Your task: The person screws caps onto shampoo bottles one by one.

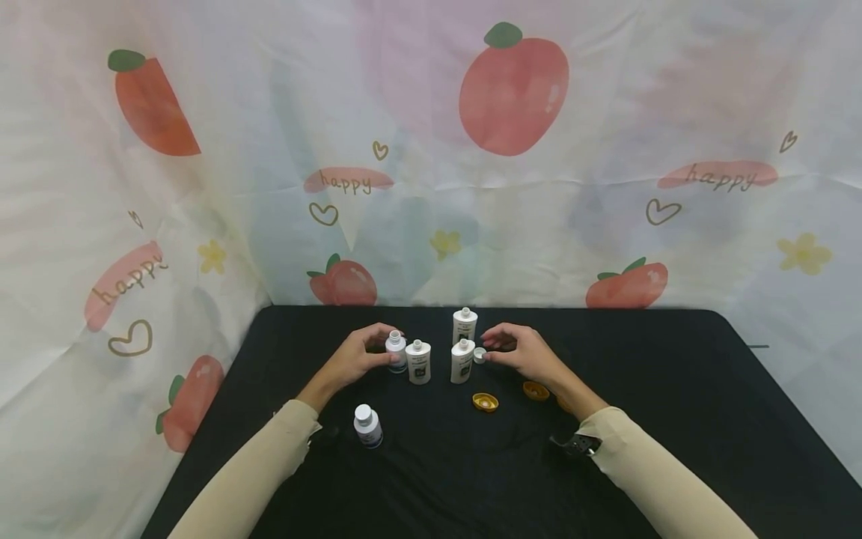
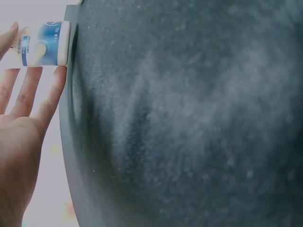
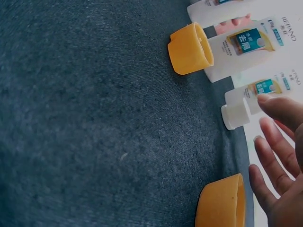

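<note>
Head view — left hand around white bottle, right hand relaxed — flat bottles between

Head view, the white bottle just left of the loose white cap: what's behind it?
Another uncapped white bottle stands behind it. Its neck and upper body show; the front bottle covers most of its lower part, hiding the base.

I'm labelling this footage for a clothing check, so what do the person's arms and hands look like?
Both arms wear plain beige sleeves, the left sleeve and right sleeve ending short of the wrists. The left hand and right hand are ungloved. A black strap shows at the right cuff.
</note>
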